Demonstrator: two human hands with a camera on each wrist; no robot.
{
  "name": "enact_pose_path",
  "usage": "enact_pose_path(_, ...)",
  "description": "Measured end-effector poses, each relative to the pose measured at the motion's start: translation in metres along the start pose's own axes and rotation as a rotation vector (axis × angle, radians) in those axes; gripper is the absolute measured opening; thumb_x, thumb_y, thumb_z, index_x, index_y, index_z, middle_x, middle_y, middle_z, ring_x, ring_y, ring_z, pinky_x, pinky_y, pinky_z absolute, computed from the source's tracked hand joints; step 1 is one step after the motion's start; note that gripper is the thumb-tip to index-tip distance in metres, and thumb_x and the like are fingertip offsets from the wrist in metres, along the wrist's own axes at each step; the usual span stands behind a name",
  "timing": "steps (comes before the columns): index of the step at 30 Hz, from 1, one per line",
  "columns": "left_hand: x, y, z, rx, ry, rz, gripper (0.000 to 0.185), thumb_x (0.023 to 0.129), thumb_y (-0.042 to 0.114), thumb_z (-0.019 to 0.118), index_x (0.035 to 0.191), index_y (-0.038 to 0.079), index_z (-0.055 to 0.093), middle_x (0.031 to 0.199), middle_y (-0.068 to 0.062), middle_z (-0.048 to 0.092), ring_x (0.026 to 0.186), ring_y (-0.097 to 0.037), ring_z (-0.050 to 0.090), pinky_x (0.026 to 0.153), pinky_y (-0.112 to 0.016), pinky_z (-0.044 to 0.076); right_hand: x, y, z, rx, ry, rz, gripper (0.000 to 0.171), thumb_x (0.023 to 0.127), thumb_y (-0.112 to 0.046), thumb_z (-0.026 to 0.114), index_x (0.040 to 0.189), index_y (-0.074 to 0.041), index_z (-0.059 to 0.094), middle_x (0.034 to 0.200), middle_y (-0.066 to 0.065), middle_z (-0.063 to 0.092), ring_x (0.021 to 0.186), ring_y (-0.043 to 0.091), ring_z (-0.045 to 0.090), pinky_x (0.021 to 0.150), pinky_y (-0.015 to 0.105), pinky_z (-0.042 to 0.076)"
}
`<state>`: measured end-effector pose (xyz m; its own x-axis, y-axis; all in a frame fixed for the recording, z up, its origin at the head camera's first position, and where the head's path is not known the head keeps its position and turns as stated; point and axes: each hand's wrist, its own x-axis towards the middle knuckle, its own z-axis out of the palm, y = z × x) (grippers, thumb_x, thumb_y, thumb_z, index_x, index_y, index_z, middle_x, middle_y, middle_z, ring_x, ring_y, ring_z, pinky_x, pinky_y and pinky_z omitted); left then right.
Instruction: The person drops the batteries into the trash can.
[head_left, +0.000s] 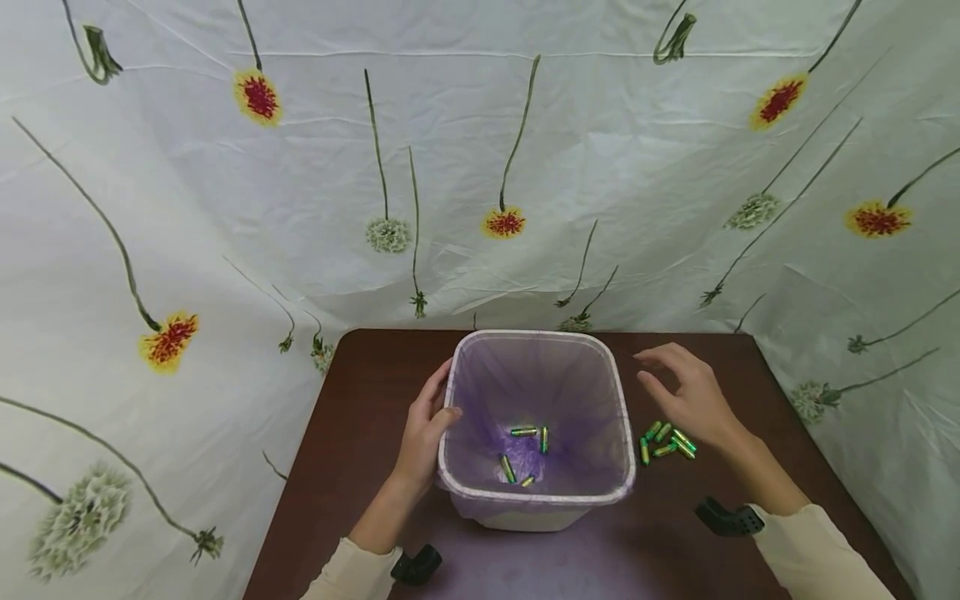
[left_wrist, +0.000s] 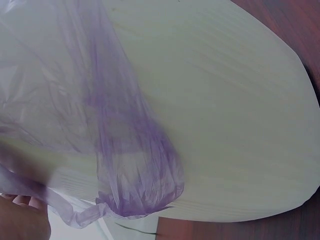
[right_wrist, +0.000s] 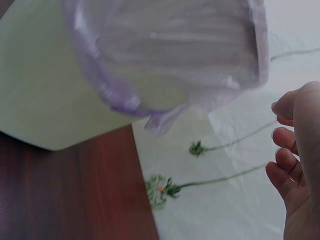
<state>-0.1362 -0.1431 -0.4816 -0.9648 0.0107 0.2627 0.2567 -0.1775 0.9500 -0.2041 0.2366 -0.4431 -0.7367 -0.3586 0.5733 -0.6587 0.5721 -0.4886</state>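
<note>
A pale bin [head_left: 517, 521] with a thin purple bag [head_left: 540, 375] lining it stands upright on the table. My left hand [head_left: 420, 437] grips its left rim, thumb over the edge and fingers outside; the left wrist view shows part of that hand [left_wrist: 22, 220] beside the bag's loose overhang [left_wrist: 140, 170]. To the right of the bin, my right hand [head_left: 693, 400] hovers with loosely bent fingers, and nothing shows between them. Several small green-and-gold cylinders that look like batteries [head_left: 663, 451] lie below it on the table. Inside the bin are several more such batteries [head_left: 507, 468].
The dark brown wooden table [head_left: 360, 400] ends not far behind the bin. A white cloth [head_left: 315, 183] printed with flowers hangs around its back and sides. Black wrist straps [head_left: 729, 518] sit at both sleeve ends.
</note>
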Motion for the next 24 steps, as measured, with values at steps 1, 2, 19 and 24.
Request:
enact_pose_path(1, 0.000, 0.000, 0.000, -0.001, 0.000, 0.000, 0.072, 0.088, -0.004, 0.049, 0.158, -0.001, 0.035, 0.162, -0.016, 0.036, 0.146, -0.030, 0.036, 0.108, -0.026, 0.039, -0.003, 0.003, 0.000, -0.001, 0.009, 0.003, 0.028, 0.087, 0.005, 0.074, 0.113, -0.004, 0.072, 0.103, 0.008, 0.069, 0.092, 0.027, 0.064, 0.081, 0.030, 0.046)
enact_pose_path(2, 0.000, 0.000, 0.000, -0.002, 0.001, 0.000, 0.072, 0.088, -0.005, 0.049, 0.158, -0.001, 0.035, 0.162, -0.016, 0.036, 0.146, -0.031, 0.036, 0.108, -0.026, 0.039, -0.007, 0.005, 0.000, -0.003, 0.016, 0.007, 0.027, 0.087, 0.005, 0.074, 0.113, -0.003, 0.072, 0.103, 0.009, 0.069, 0.091, 0.028, 0.064, 0.081, 0.027, 0.045)
enact_pose_path(19, -0.001, 0.000, 0.001, -0.017, 0.007, -0.013, 0.071, 0.088, -0.003, 0.049, 0.159, 0.000, 0.036, 0.160, -0.017, 0.039, 0.141, -0.033, 0.042, 0.104, -0.028, 0.044, -0.050, 0.043, 0.000, -0.096, 0.046, 0.072, 0.028, 0.086, 0.007, 0.072, 0.113, 0.001, 0.071, 0.101, 0.013, 0.068, 0.092, 0.032, 0.065, 0.078, 0.039, 0.046)
enact_pose_path(24, -0.002, 0.000, 0.000, -0.030, -0.001, -0.016, 0.071, 0.089, -0.003, 0.049, 0.159, 0.000, 0.035, 0.162, -0.016, 0.037, 0.143, -0.033, 0.039, 0.106, -0.028, 0.043, -0.060, 0.052, 0.002, -0.129, 0.050, 0.101, 0.030, 0.086, 0.007, 0.073, 0.115, 0.001, 0.070, 0.100, 0.012, 0.068, 0.089, 0.034, 0.064, 0.074, 0.040, 0.046)
